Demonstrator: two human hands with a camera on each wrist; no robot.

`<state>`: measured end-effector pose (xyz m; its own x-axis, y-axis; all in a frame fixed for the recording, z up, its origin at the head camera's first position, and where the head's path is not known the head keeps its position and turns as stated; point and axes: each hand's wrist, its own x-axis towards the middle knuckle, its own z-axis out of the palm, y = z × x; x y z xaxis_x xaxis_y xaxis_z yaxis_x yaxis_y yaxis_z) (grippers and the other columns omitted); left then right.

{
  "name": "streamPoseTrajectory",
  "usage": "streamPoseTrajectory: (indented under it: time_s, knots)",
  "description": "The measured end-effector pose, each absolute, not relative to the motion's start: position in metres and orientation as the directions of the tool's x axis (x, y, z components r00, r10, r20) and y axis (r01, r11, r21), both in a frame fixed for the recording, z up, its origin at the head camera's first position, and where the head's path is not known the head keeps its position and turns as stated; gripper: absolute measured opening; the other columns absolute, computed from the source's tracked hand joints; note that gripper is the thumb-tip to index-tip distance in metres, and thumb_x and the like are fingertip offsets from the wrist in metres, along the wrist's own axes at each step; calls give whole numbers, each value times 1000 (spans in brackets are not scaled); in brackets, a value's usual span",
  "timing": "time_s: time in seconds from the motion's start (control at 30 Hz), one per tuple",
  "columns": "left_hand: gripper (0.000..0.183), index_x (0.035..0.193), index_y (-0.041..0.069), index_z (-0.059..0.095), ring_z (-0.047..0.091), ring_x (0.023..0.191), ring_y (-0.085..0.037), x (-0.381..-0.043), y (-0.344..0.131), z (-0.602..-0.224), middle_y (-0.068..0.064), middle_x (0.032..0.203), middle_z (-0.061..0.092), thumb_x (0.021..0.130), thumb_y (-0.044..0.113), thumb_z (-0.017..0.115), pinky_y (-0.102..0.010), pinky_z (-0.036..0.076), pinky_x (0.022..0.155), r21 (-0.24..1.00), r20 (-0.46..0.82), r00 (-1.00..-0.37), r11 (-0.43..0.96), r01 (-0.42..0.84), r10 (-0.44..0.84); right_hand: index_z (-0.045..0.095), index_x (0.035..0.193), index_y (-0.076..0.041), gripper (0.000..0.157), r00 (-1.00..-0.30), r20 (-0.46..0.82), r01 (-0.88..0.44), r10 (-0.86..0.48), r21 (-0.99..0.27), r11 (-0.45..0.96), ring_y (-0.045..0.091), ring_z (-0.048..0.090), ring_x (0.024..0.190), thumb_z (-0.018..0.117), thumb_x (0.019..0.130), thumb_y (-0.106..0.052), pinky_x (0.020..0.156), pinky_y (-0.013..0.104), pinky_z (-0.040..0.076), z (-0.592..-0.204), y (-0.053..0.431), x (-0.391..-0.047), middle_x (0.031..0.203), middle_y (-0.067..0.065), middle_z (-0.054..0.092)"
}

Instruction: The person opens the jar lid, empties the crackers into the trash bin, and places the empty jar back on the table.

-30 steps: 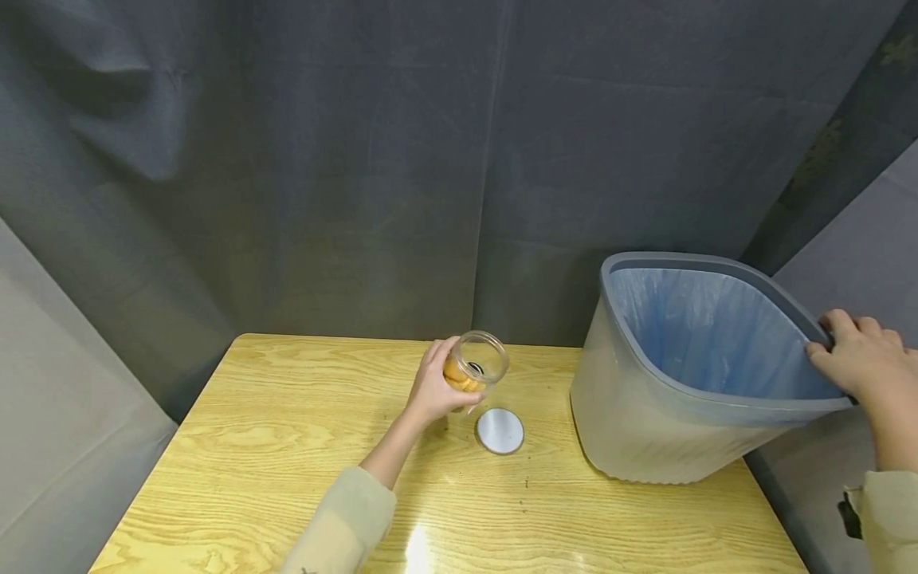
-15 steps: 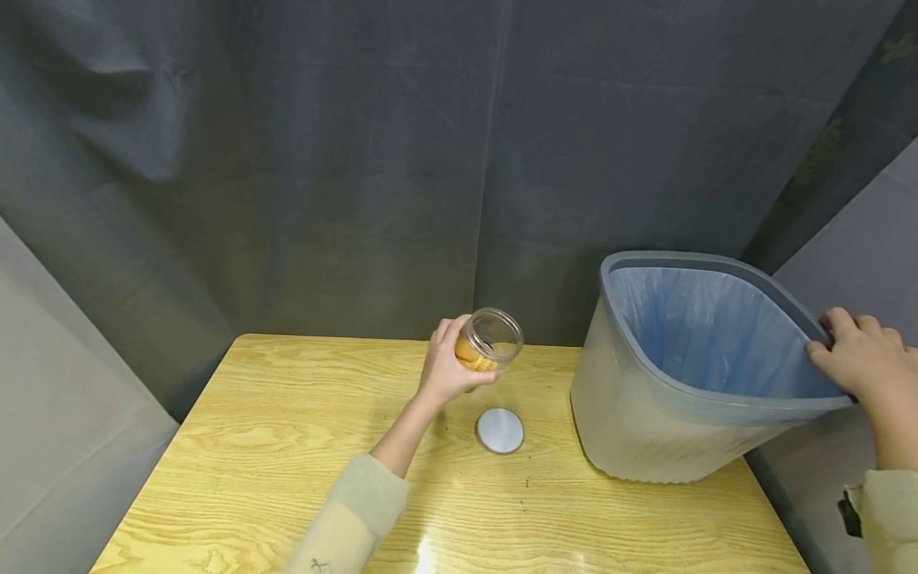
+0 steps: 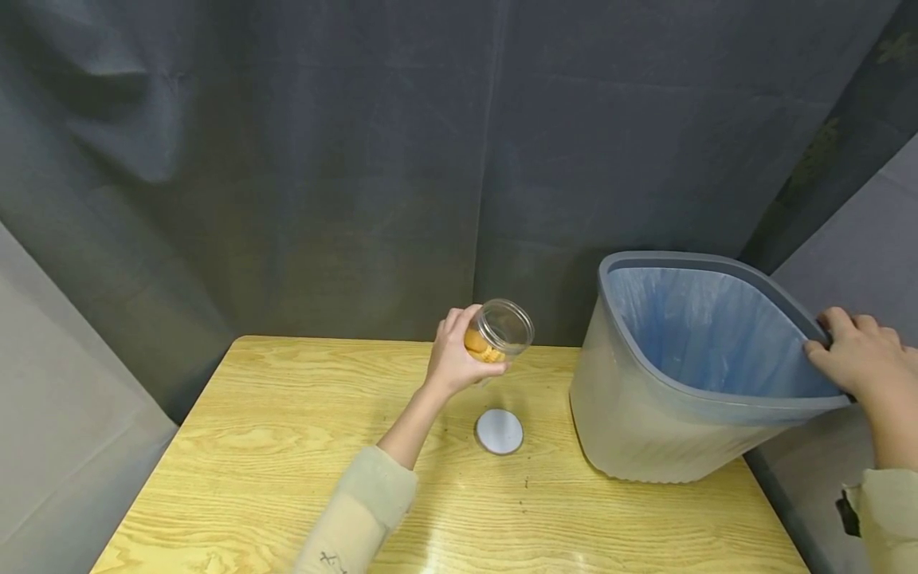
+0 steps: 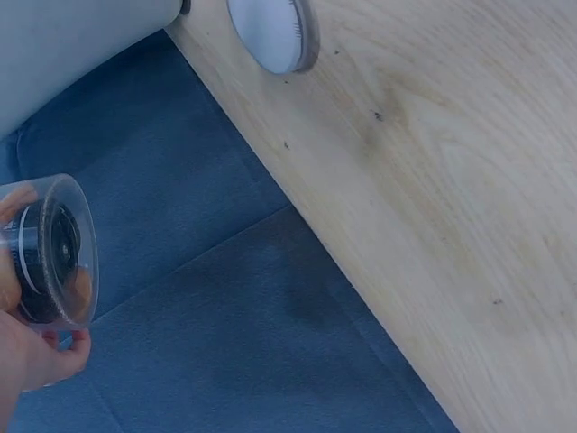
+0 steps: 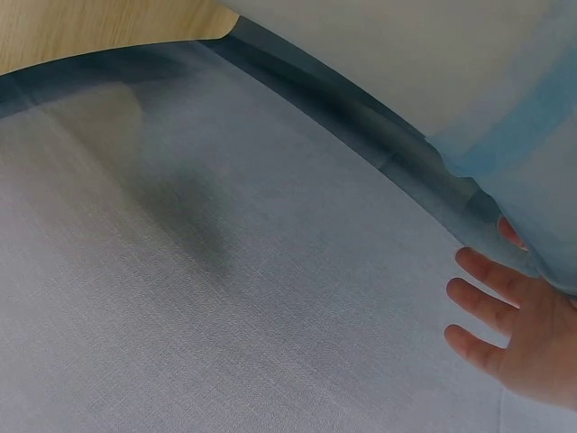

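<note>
My left hand (image 3: 459, 356) grips a clear jar (image 3: 505, 325) above the table's far edge, its open mouth tilted to the right. Orange-yellow pieces (image 3: 482, 346) lie inside. In the left wrist view a black round item (image 4: 41, 257) with a white line shows through the wall; its kind is unclear. A white round lid (image 3: 500, 431) lies on the table below the jar. At the far right my right hand (image 3: 864, 355) holds the rim of a trash bin (image 3: 645, 418), thumb over the inner side. In the right wrist view its fingers (image 5: 487, 307) are spread along the outside.
The bin stands on the right part of the wooden table (image 3: 287, 462), lined with a blue bag (image 3: 710, 327). Behind the table hangs a dark curtain (image 3: 358, 175). Pale cloth panels (image 3: 64, 414) flank both sides.
My left hand has lifted the jar up and to the right, nearer the bin, and the jar's mouth tilts more to the right. The right hand and bin stay in place.
</note>
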<state>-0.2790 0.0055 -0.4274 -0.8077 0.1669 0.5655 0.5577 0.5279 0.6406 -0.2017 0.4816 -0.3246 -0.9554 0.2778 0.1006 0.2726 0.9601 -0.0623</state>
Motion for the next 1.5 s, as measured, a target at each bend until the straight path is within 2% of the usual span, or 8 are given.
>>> streamPoseTrajectory:
  time_s: [0.3, 1.5]
  knots:
    - [86, 123, 23, 49, 46, 101, -21, -280, 11, -417, 2, 110, 49, 48, 37, 87, -38, 47, 78, 632, 573, -804, 538, 557, 159, 23, 119, 8, 43, -955, 84, 280, 284, -56, 958, 58, 21, 104, 40, 92, -20, 82, 70, 23, -321, 479, -201, 115, 39, 19]
    - [87, 127, 23, 46, 44, 98, -18, -287, 33, -368, 1, 106, 45, 53, 45, 85, -37, 44, 82, 562, 569, -791, 597, 573, 224, 23, 120, 8, 43, -953, 100, 279, 286, -73, 957, 58, 20, 106, 38, 90, -19, 86, 72, 20, -324, 482, -201, 116, 40, 19]
